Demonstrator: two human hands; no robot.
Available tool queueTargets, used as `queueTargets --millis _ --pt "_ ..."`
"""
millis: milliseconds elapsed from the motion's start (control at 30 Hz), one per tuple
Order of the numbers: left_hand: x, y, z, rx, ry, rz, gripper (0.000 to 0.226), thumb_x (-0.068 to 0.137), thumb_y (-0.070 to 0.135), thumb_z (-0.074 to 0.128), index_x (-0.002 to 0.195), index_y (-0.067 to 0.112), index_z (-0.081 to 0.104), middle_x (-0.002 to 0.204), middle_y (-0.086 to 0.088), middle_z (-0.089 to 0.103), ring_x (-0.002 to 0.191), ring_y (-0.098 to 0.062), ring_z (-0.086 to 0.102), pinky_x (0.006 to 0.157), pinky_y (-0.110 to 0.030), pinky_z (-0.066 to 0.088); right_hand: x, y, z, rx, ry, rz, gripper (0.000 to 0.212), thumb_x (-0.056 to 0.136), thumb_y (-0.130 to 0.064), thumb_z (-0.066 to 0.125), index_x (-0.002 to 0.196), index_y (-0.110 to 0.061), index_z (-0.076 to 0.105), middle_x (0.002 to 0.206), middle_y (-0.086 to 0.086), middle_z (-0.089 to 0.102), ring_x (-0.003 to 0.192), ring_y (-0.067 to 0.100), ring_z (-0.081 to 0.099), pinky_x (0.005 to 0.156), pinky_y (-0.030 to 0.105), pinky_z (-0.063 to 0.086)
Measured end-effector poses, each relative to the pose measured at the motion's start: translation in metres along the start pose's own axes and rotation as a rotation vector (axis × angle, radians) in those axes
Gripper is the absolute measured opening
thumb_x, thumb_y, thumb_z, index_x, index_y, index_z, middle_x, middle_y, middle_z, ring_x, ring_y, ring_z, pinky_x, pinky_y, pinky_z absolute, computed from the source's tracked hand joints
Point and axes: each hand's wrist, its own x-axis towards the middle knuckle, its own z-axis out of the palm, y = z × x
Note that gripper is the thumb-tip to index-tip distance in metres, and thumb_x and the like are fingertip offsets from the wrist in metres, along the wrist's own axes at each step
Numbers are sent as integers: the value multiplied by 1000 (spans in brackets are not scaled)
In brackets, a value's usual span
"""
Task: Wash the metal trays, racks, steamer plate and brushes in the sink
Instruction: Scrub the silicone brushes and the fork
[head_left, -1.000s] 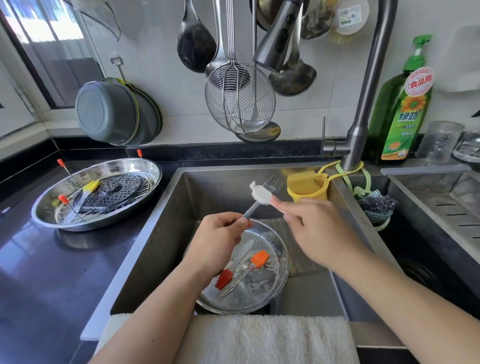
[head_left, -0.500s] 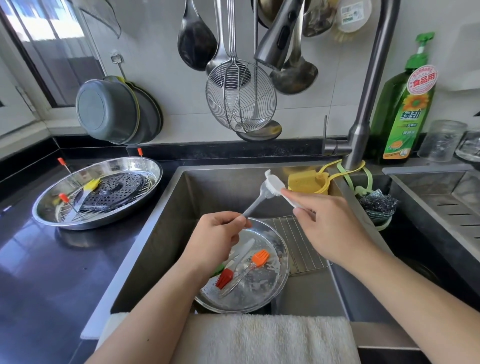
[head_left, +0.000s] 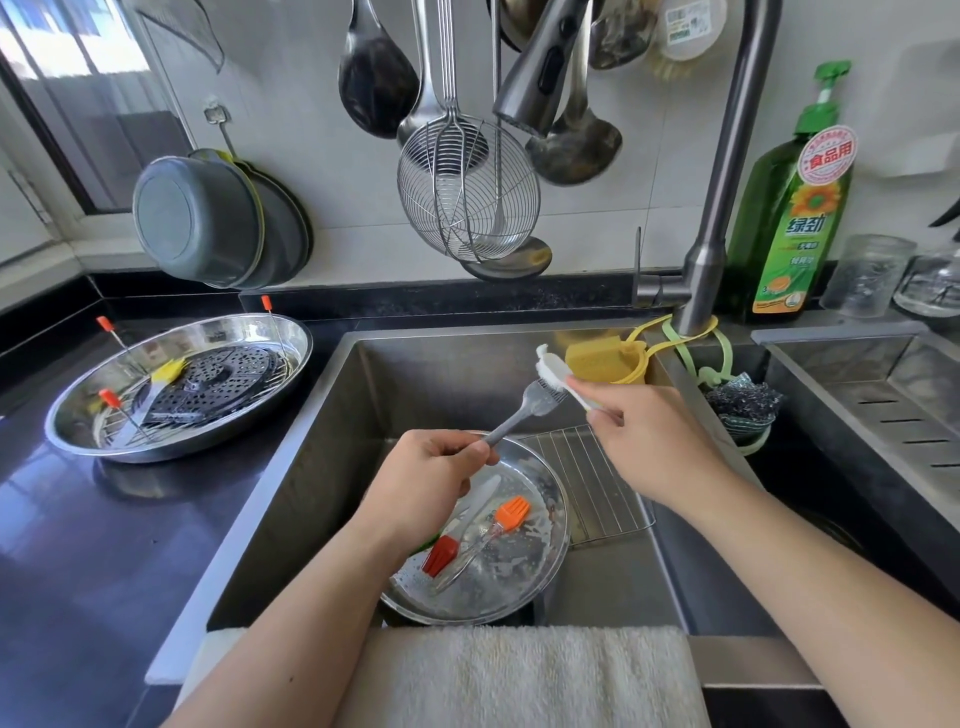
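Over the steel sink (head_left: 322, 467), my left hand (head_left: 426, 483) grips the handle of a grey fork (head_left: 519, 415), tines pointing up and right. My right hand (head_left: 644, 441) pinches a white scrub brush (head_left: 553, 371), its bristle head against the fork's tines. Below them a round metal tray (head_left: 519, 577) lies in the sink, holding a red silicone brush (head_left: 441, 555), an orange silicone brush (head_left: 511, 512) and a white knife-like tool. A wire rack (head_left: 597, 483) lies beside that tray. On the left counter, a second tray (head_left: 171, 441) holds a black perforated steamer plate (head_left: 228, 374), a yellow brush (head_left: 167, 370) and a rack with orange tips.
The faucet (head_left: 722, 208) stands at the sink's back right, its spray head above the basin. Ladles and a wire skimmer (head_left: 467, 192) hang on the wall. Dish soap (head_left: 795, 208), a yellow sponge holder (head_left: 608, 358) and a scourer sit right. A towel (head_left: 519, 675) covers the front edge.
My right hand has slid the white brush up and right along the fork's tines. My left hand has held the fork nearly still.
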Motion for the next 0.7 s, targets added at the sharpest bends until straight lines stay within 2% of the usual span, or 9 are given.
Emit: queueTargets --millis 67,133,233,300,400,500,567,700 --pt "0 1 0 26 13 4 29 105 28 58 87 23 80 51 11 44 43 -4 34 48 -23 31 4 4 -7 -1 31 66 48 102 -19 51 137 -52 55 67 -4 58 43 13 33 42 26 29" --pt "0 1 0 34 34 0 28 105 27 58 88 22 80 50 11 44 42 -4 33 47 -23 30 1 3 -11 36 59 50 49 102 -18 52 136 -53 56 61 -5 52 41 11 28 41 26 29" --pt "0 2 0 6 44 -9 28 105 26 59 87 21 80 49 10 44 43 -4 32 48 -24 29 -8 -5 -5 39 -18 -24 48 102 -18 53 135 -52 56 60 -5 52 42 11 31 42 28 30" --pt "0 1 0 15 39 -4 27 104 26 60 87 22 81 50 10 45 44 -4 34 49 -25 31 -3 1 1 8 -46 -6 47 102 -18 52 136 -50 58 64 -5 53 46 14 36 46 29 33" --pt "1 0 -1 -1 52 -11 26 104 26 60 89 23 81 49 13 45 42 -4 35 49 -23 32 7 6 -4 7 -11 77 47 103 -19 49 137 -51 57 69 -3 57 43 11 36 40 23 29" --pt "3 -1 -1 -18 59 -34 26 104 25 60 90 22 81 48 14 44 42 -4 35 47 -21 31 -2 -2 -6 77 21 11 47 103 -16 51 136 -50 55 58 -6 49 37 10 33 36 16 22" --pt "3 -1 -1 -14 41 -37 27 105 25 59 89 21 81 48 13 45 42 -4 35 48 -21 32 -5 -6 0 66 -23 -30 47 103 -16 52 137 -48 57 58 -8 46 40 9 34 38 16 24" --pt "2 -3 1 -52 22 -54 27 105 24 59 90 20 81 51 11 46 43 -4 35 48 -20 32 8 4 2 12 -14 55 47 104 -18 49 140 -49 55 69 -6 51 46 10 36 42 23 29"
